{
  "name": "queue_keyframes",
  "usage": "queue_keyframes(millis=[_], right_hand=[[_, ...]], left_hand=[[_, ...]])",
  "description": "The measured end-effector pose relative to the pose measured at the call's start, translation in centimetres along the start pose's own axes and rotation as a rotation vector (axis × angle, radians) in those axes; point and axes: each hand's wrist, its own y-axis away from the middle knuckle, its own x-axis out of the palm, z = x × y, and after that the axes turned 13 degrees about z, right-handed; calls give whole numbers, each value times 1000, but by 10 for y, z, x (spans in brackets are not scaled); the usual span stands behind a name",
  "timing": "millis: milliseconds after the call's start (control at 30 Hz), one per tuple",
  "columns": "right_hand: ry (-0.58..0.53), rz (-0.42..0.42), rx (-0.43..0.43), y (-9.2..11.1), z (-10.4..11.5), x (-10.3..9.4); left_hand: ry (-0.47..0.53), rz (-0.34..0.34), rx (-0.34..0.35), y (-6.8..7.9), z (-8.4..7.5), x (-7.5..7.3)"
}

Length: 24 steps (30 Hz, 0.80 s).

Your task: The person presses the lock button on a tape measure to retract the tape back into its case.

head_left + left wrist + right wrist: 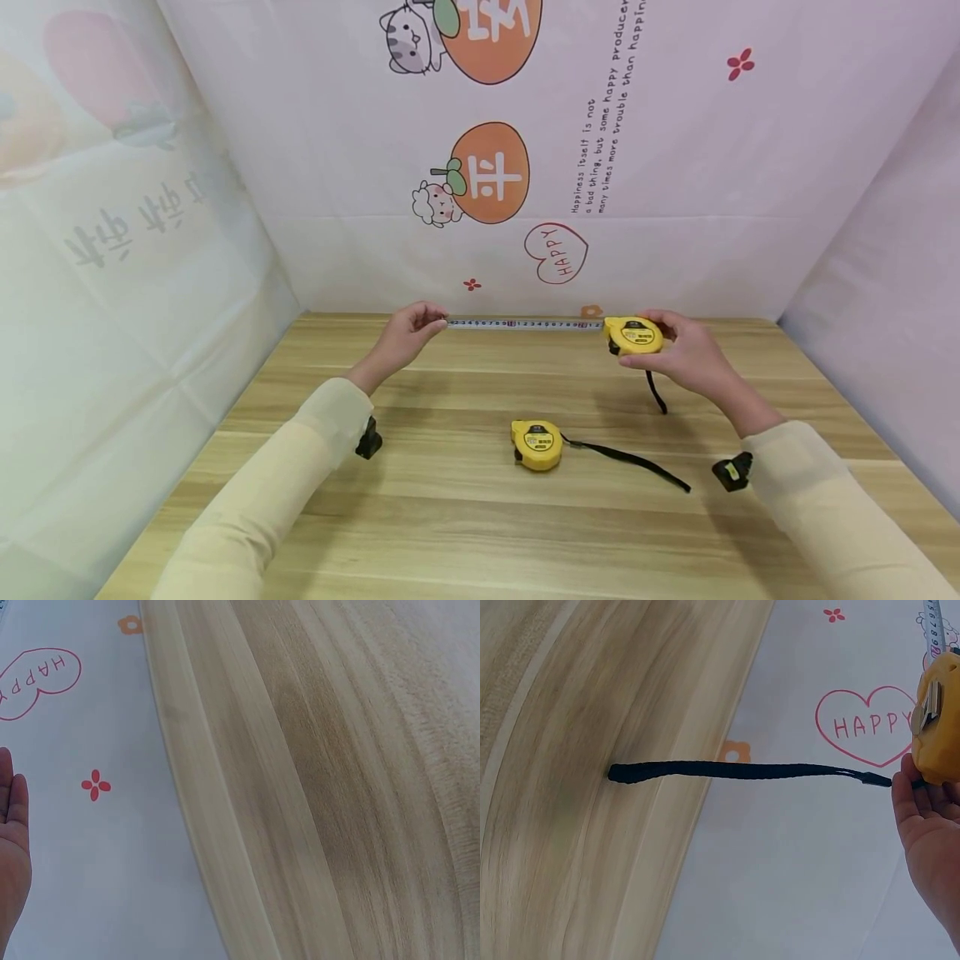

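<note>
Left grip: thumb and fingers pinching the end of the measuring tape
Right grip: curled round a yellow tape case, black strap hanging from it
Measuring tape: straight between both hands, near the far edge of the wooden surface, digits climbing left to right
Second yellow case: lying mid-surface, its label too small to read
Backdrop: "HAPPY" inside a red heart, "Happiness itself is not a bad thing" beside 平 on an orange fruit
</note>
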Motion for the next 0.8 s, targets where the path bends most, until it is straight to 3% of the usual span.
queue_keyframes(millis=[800], right_hand=[[-13,0,2,-4,-3,4]], left_hand=[[12,3,29,-6,0,6]])
